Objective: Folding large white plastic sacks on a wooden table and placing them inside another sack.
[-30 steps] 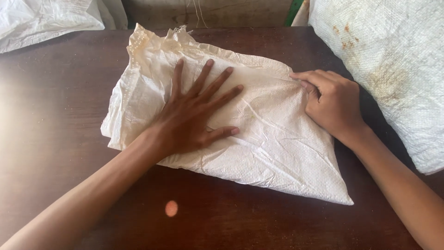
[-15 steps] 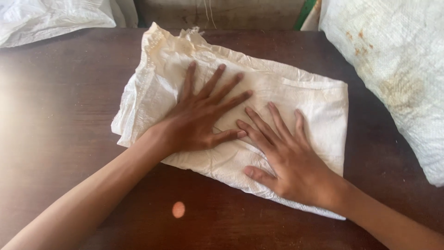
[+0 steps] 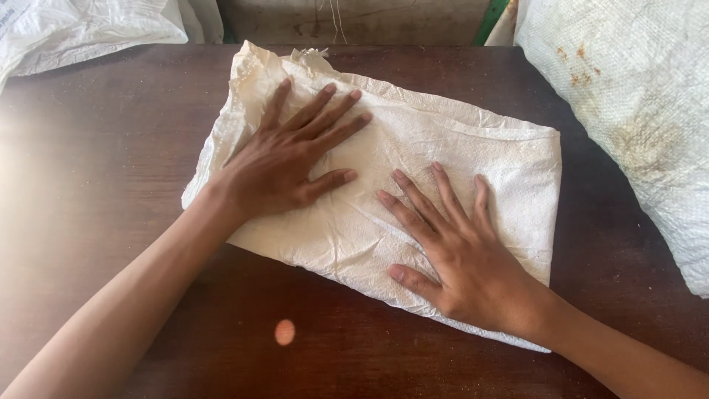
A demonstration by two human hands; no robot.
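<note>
A: Head view, quick rundown, pls. Where's the sack?

B: Folded cream woven sack (image 3: 443,159) lies flat on the dark wood bench (image 3: 96,185), roughly centre, long side running from upper left down to lower right. Creased, some yellowish staining along its top-left edge, frayed bit at the top.

A: Hands?

B: Both on it, palms down. Left hand (image 3: 284,166) sits on the sack's left half, fingers spread & pointing up-right, thumb out toward the top edge. Right hand (image 3: 461,247) sits on the lower-right part, fingers spread & pointing up-left, thumb near the sack's near edge.

A: Grip on either?

B: None really. Each grip is spread flat, pressing on the cloth, nothing pinched or curled round. The two hands are close, not touching; left thumb & right index tip are near each other mid-sack.

A: Anything else around?

B: Big white woven bag (image 3: 635,111) w/ rusty brown spots on the right, its edge near the sack's right end. Another white bag (image 3: 88,29) at top left, well apart from the sack. Small orange light spot (image 3: 284,332) on the bench betw. the forearms.
</note>
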